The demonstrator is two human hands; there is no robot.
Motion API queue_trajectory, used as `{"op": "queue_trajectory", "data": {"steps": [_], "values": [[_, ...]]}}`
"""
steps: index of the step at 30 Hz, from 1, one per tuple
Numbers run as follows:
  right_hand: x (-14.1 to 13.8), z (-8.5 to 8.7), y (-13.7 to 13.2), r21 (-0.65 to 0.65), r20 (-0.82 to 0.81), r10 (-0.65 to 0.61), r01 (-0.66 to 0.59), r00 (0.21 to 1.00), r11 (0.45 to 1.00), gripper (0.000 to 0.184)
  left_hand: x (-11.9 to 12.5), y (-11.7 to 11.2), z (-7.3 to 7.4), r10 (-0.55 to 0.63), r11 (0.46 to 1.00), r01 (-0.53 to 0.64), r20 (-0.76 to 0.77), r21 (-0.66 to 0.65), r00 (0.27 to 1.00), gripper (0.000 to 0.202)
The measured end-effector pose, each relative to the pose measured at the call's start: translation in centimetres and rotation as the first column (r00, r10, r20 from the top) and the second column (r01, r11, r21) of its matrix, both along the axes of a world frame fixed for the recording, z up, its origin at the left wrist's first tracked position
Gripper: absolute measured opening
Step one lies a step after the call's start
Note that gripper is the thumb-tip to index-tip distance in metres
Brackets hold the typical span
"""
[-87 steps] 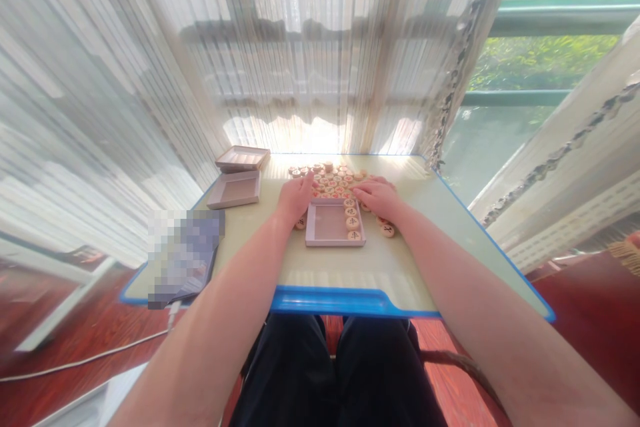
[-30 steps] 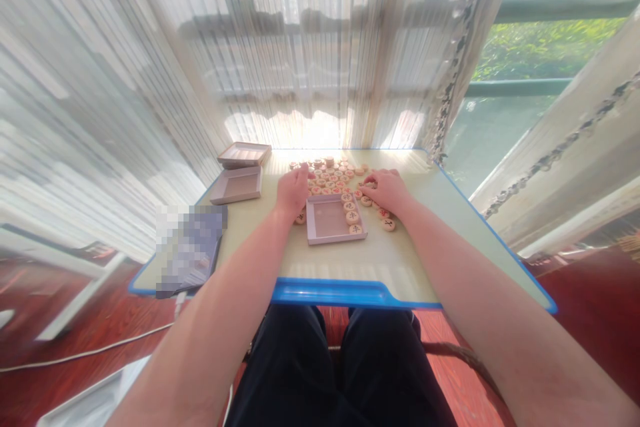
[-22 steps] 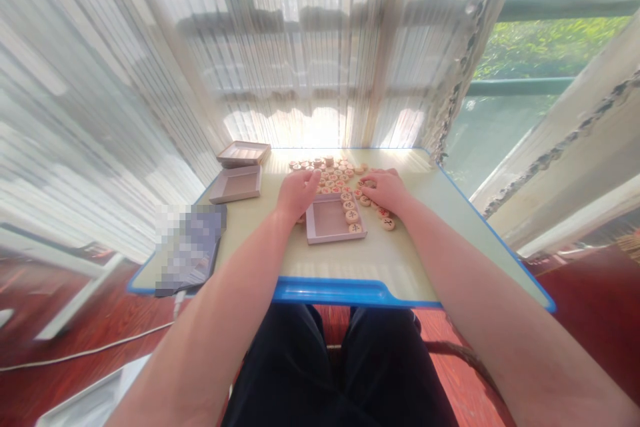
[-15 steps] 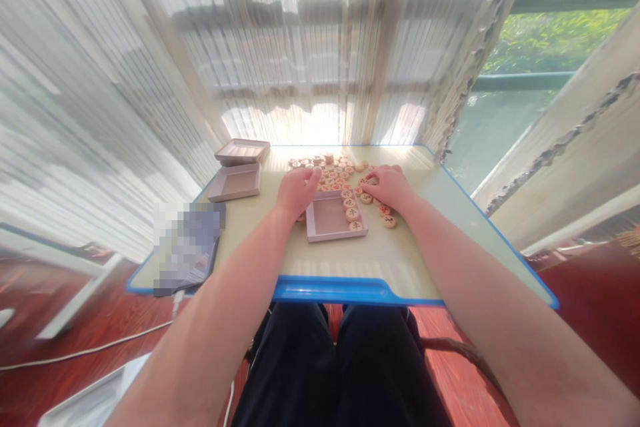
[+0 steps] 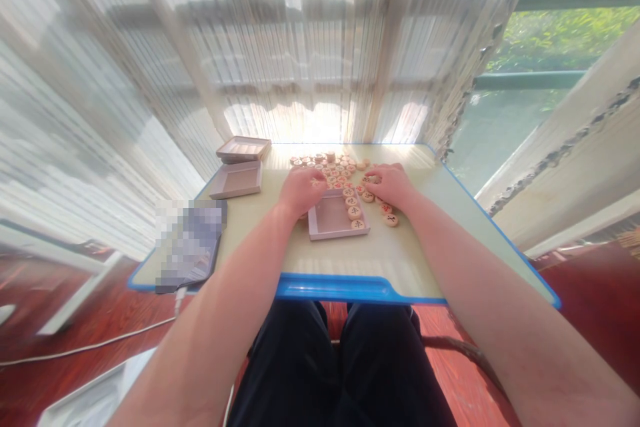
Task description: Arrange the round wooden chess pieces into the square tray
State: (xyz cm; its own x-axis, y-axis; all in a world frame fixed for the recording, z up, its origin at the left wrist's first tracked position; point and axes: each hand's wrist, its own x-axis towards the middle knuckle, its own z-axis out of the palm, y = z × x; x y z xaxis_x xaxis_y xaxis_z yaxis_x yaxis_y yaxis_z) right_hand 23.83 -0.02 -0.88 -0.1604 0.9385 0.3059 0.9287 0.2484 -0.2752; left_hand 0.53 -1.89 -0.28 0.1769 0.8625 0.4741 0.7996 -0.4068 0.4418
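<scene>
My left hand (image 5: pixel 302 189) is over the back left corner of a shallow open box (image 5: pixel 327 235), its fingers curled together near the pile. What is in its fingertips, if anything, is too small to make out. On the right, my right hand (image 5: pixel 393 184) has thumb and fingers closed around a round wooden Chinese chess piece (image 5: pixel 371 180) at the pile's edge. A column of Chinese chess pieces (image 5: pixel 355 213) stands along the box's right wall. Behind the box spreads a pile of more pieces (image 5: pixel 343 172), with red or dark characters. Several loose pieces (image 5: pixel 391 219) lie below my right hand.
Two more shallow boxes, one pale (image 5: pixel 237 180) and one behind it (image 5: pixel 244 147), sit at the table's back left. A blurred-out dark device (image 5: pixel 193 243) with a white cable (image 5: pixel 179 300) lies at the left edge. The table (image 5: pixel 340 263) has a blue rim; curtains (image 5: pixel 320 47) hang behind.
My left hand has shifted slightly right, its fingers now lower and reaching toward the pile behind the box. My right hand stays at nearly the same place. The view has moved slightly.
</scene>
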Motion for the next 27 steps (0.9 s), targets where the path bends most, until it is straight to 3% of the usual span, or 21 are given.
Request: {"op": "queue_trajectory", "data": {"steps": [18, 27], "values": [[-0.2, 0.3, -0.3, 0.027, -0.085, -0.019, 0.021, 0.996, 0.999, 0.030, -0.1, -0.1, -0.2, -0.170, 0.985, 0.172, -0.142, -0.003, 0.975, 0.024], [-1.1, 1.1, -1.5, 0.155, -0.167, 0.134, -0.108, 0.977, 0.982, 0.027, 0.2, 0.2, -0.1, -0.175, 0.984, 0.170, -0.158, -0.043, 0.972, 0.026]]}}
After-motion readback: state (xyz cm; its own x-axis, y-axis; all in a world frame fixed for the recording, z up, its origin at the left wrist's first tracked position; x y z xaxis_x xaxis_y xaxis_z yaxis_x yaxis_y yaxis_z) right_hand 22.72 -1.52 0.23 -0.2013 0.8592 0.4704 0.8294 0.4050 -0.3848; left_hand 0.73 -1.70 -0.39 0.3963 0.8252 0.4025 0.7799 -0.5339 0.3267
